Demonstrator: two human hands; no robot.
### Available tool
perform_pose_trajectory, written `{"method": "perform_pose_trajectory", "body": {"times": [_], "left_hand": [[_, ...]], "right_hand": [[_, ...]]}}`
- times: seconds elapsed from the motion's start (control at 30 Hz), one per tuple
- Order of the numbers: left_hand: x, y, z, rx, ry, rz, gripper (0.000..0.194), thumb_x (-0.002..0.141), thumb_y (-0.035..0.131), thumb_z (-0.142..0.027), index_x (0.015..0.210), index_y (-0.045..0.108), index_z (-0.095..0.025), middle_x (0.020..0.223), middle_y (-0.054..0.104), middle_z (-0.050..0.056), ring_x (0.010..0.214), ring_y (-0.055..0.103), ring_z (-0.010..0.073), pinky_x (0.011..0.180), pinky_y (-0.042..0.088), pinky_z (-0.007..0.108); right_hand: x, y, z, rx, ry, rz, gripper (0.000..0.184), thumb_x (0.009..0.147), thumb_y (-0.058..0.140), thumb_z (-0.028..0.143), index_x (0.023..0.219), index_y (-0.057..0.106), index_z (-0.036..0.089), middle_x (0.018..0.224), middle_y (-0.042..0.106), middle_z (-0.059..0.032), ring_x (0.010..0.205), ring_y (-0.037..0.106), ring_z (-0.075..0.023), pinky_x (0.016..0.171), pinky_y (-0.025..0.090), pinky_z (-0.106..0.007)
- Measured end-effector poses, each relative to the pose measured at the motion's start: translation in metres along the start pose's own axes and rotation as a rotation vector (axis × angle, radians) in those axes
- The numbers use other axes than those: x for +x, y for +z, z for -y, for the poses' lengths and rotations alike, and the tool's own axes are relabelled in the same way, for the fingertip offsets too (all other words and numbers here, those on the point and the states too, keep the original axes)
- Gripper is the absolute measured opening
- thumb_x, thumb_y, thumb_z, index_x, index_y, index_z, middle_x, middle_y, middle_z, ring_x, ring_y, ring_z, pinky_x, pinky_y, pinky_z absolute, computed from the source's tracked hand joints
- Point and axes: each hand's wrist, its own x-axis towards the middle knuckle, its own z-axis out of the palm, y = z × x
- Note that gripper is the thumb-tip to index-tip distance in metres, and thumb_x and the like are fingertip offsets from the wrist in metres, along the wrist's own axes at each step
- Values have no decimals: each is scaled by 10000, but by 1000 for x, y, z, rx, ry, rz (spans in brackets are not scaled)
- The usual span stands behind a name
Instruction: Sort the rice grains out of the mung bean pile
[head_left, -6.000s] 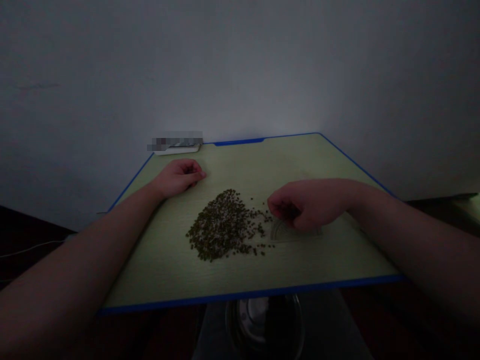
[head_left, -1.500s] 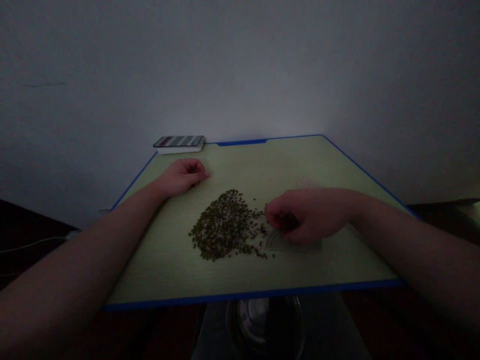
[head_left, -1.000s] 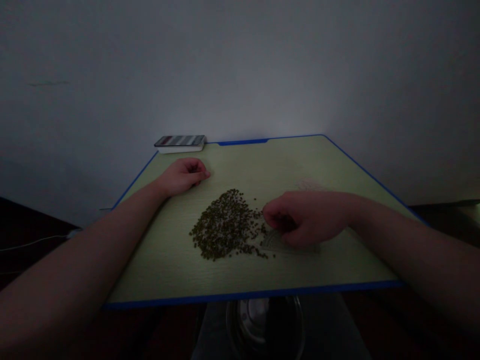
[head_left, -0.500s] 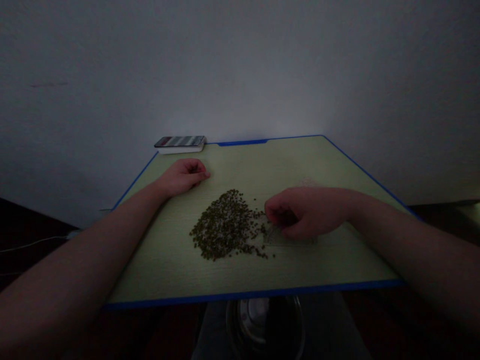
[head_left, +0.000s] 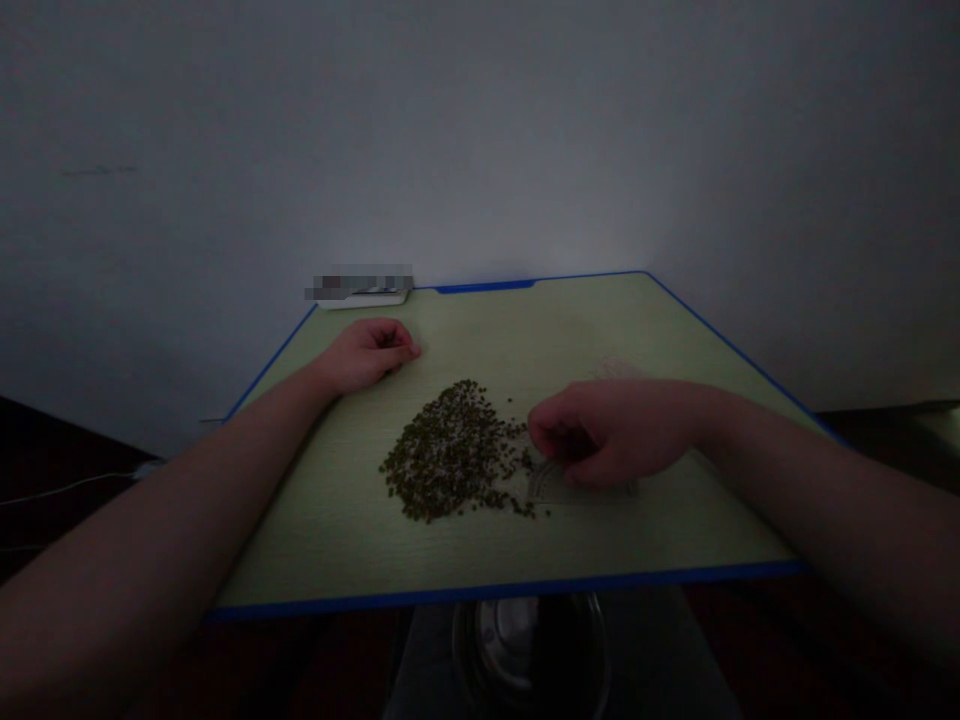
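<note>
- Your left hand [head_left: 369,355] rests on the far left part of the table [head_left: 510,550], fingers loosely curled, thumb by the forefinger; you cannot tell from here whether their tips meet or anything is inside.
- Your right hand [head_left: 611,432] is well apart from it, right of centre, its thumb and bent fingers closed on a clear protractor [head_left: 541,488], most of which your hand covers.
- The pile of small greenish seeds [head_left: 444,455] lies between your hands, nearer to you than your left one; its right side thins into loose seeds, reaching just beside your right fingers and the protractor's left end.
- Behind your right hand you have a faint reddish patch [head_left: 615,368], too blurred to make out.
- At the far left corner there is a white box [head_left: 365,299], its top blurred out.
- Blue edging [head_left: 517,590] rims the table, with a wall [head_left: 480,140] beyond.
- Below the near edge, a shiny metal bowl [head_left: 487,675] sits between your legs.
- A pale cable [head_left: 67,486] runs at the left.
</note>
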Motion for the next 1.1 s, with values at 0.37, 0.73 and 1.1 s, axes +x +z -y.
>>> {"method": "perform_pose_trajectory", "body": {"times": [0.37, 0.73, 1.1], "left_hand": [[0, -1, 0, -4, -7, 10, 231, 687, 646, -378, 673, 544, -171, 492, 467, -56, 428, 379, 65, 438, 304, 210], [0, -1, 0, -8, -2, 7, 239, 683, 646, -386, 669, 537, -174, 493, 466, -54, 434, 381, 67, 431, 297, 205], [1, -1, 1, 17, 15, 6, 229, 689, 638, -383, 665, 539, -178, 490, 463, -58, 427, 377, 61, 431, 299, 200]], "right_hand": [[1, 5, 4, -94, 3, -91, 133, 674, 551, 124, 737, 456, 195, 642, 492, 52, 552, 412, -85, 493, 289, -228], [2, 6, 4, -26, -16, -74, 140, 683, 544, 124, 768, 460, 197, 648, 483, 53, 563, 420, -88, 505, 304, -221], [1, 5, 4, -44, -14, -43, 145, 664, 550, 126, 757, 461, 193, 643, 478, 58, 558, 401, -81, 501, 293, -220]]}}
